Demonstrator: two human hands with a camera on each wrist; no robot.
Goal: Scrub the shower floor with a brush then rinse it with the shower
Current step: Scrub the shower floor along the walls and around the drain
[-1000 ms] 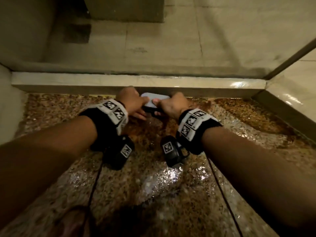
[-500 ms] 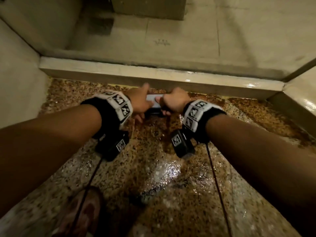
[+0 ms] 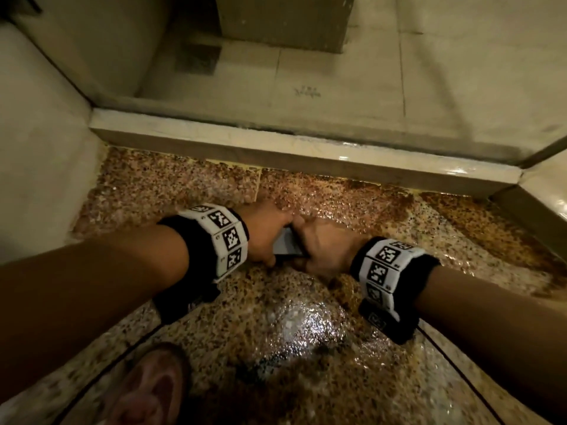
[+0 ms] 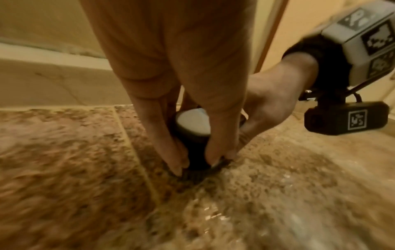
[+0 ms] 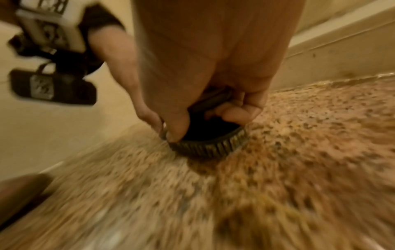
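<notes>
Two hands grip one brush (image 3: 287,245) on the wet speckled shower floor (image 3: 306,348), just short of the raised curb (image 3: 276,148) at twelve o'clock. The left hand (image 3: 264,233) pinches its dark body with thumb and fingers; the right hand (image 3: 325,250) curls round what seems, through blur, a handle.

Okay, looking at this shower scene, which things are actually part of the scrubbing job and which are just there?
Part of the job:
- brush, bristles on the floor
- left hand and right hand, both gripping it
- wet speckled shower floor

Just there:
- raised curb
- pale tiled floor beyond it
- floor drain
- person's foot
</notes>
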